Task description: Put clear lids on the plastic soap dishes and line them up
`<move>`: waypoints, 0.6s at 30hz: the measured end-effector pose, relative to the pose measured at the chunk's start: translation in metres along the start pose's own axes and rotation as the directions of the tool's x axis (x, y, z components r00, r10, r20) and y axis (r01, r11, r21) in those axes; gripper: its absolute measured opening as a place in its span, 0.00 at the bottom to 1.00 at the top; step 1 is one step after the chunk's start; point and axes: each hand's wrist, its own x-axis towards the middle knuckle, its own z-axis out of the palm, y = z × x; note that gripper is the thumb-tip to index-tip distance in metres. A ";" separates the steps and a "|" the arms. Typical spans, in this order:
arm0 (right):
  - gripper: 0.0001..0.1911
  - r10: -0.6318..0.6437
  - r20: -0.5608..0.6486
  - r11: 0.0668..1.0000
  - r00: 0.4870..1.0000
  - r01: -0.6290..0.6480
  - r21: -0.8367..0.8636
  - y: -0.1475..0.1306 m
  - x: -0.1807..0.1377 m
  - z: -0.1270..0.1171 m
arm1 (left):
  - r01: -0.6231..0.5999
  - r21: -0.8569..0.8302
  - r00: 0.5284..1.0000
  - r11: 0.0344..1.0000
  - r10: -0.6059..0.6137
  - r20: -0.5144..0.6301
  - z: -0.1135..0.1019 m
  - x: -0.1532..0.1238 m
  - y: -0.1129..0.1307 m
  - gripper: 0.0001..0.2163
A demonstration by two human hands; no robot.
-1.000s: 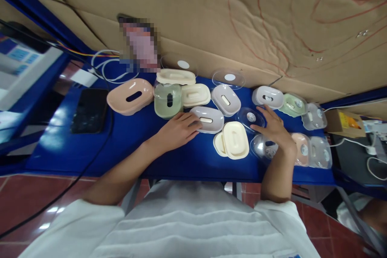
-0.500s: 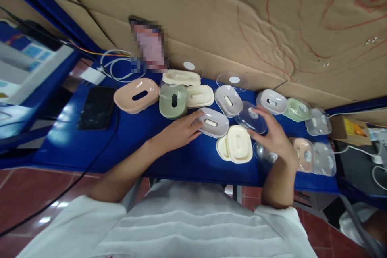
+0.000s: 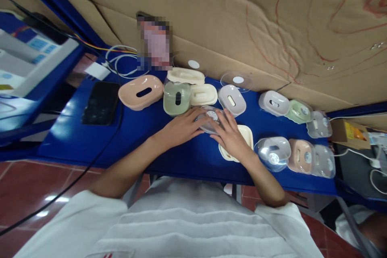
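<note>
A clear oval lid (image 3: pixel 212 115) with a round white sticker lies over a lavender soap dish (image 3: pixel 208 125) in front of me; whether it is fully seated I cannot tell. My left hand (image 3: pixel 183 127) grips the left side of the dish. Across the lid's right side, the fingers of my right hand (image 3: pixel 231 134) hold it from above. Partly hidden under my right forearm are cream trays (image 3: pixel 248 135). Just behind my right hand sits another lavender dish (image 3: pixel 232 100) without a lid.
A peach dish (image 3: pixel 140 92), a green dish (image 3: pixel 176 102) and cream trays (image 3: pixel 204 94) stand left of centre. Clear lids (image 3: pixel 238 80) lean on the cardboard wall (image 3: pixel 211 8). Lidded dishes (image 3: pixel 299 155) stand at right. A black phone (image 3: pixel 100 102) and a cable lie at left.
My right hand has carried the clear lid leftward onto the lavender dish under my left hand. My left hand has stayed at the dish. The view has shifted slightly.
</note>
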 end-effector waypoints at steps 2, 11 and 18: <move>0.35 -0.012 -0.001 0.999 1.000 0.012 0.037 0.004 -0.001 -0.001 | 0.006 -0.006 1.000 1.000 -0.006 -0.011 0.000 0.000 0.000 0.23; 0.38 0.008 -0.001 0.993 1.000 -0.008 0.114 0.016 -0.009 -0.009 | -0.024 -0.022 0.999 0.999 0.023 -0.034 -0.003 0.001 0.001 0.21; 0.49 0.003 0.018 0.996 1.000 -0.005 0.084 0.014 -0.009 -0.006 | -0.028 -0.022 0.999 0.999 0.028 -0.036 0.001 0.000 -0.001 0.19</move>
